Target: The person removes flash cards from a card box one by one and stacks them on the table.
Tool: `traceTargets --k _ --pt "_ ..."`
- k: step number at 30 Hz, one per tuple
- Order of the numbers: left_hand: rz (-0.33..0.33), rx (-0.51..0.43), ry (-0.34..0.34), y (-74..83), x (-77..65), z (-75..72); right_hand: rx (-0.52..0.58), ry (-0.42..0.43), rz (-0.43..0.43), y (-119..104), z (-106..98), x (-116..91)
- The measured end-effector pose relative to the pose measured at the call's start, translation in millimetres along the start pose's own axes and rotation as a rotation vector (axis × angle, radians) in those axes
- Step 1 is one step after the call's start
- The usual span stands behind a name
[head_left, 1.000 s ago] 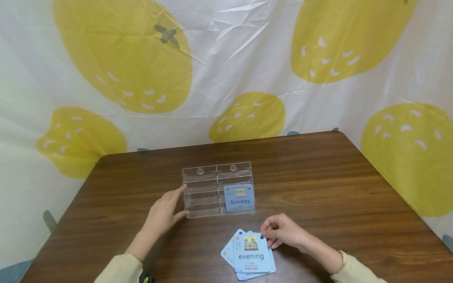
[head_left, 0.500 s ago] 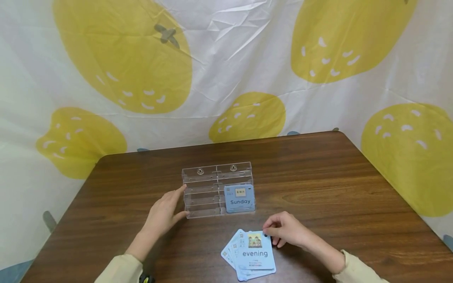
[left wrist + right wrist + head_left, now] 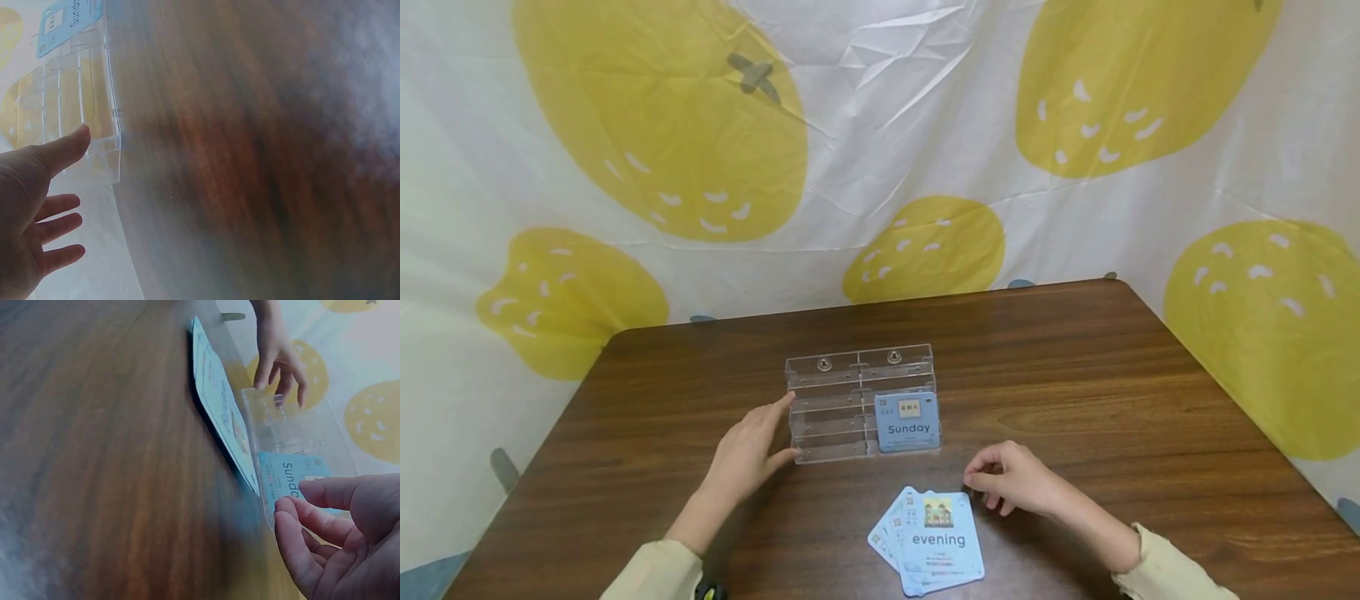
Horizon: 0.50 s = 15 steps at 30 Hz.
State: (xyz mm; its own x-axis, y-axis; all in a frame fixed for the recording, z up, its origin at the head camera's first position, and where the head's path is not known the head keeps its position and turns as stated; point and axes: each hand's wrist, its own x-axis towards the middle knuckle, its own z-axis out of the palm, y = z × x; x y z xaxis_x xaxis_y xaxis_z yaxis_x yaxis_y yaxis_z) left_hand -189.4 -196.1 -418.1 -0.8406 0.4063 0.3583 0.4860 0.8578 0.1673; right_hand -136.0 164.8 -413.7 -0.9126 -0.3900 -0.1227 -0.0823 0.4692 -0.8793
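Note:
A clear acrylic rack with tiered pockets in two columns stands on the table. A light blue card reading "Sunday" sits in its lower right part. At the rack's left side, my left hand touches the edge with the thumb and a fingertip, its fingers extended. In front of the rack lies a fanned stack of blue cards, the top one reading "evening". Just beyond that card's upper right corner hovers my right hand, fingers loosely bent. The right wrist view shows nothing between its fingertips.
The brown wooden table reaches back to a white curtain printed with yellow fruit. A dark band shows at the left sleeve.
My right hand shifted the "evening" card right onto the stack, then let go of its corner and moved up and away to the right. The left hand stayed at the rack.

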Motion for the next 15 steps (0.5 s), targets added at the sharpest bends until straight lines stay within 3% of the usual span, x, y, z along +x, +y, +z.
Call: traceTargets --k 15 --pt "-0.001 -0.002 -0.002 0.7 0.1 -0.8 -0.055 0.02 -0.035 -10.9 -8.6 5.7"
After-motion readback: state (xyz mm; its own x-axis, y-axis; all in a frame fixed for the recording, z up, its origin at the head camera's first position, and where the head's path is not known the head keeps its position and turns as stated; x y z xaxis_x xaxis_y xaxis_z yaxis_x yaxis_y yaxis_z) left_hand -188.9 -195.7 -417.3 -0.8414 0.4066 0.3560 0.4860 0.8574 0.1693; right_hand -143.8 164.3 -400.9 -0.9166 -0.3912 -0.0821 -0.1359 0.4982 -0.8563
